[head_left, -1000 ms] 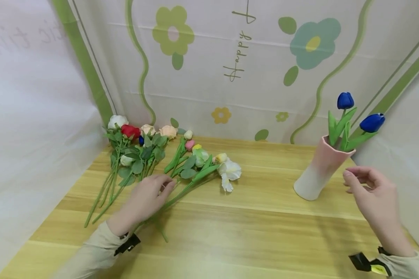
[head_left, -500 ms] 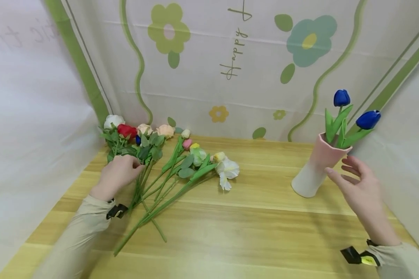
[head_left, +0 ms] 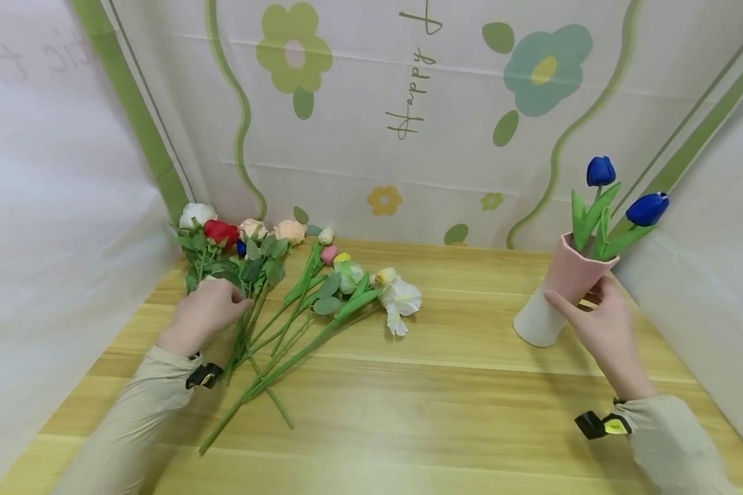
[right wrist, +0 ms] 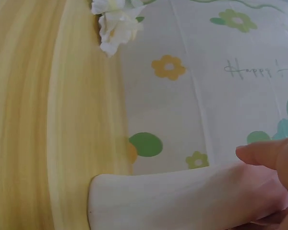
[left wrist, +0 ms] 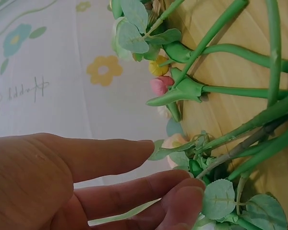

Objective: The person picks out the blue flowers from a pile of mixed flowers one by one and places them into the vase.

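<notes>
On the right stands a pink-and-white vase holding two blue tulips with green leaves. My right hand grips the vase from its right side, thumb across the front and fingers partly hidden behind. In the right wrist view, the thumb lies along the edge of the pale vase. My left hand is over the stems of the left flower bunch, beside the red rose. The left wrist view shows its thumb and fingers apart near a thin stem, with nothing held between them.
Beside the left bunch lie a white rose, peach roses, a pink tulip and a white iris-like flower. Long green stems cross on the wooden table. A printed cloth rises behind.
My left hand has moved left from the middle stems to the rose bunch. My right hand has moved left onto the vase and now holds it.
</notes>
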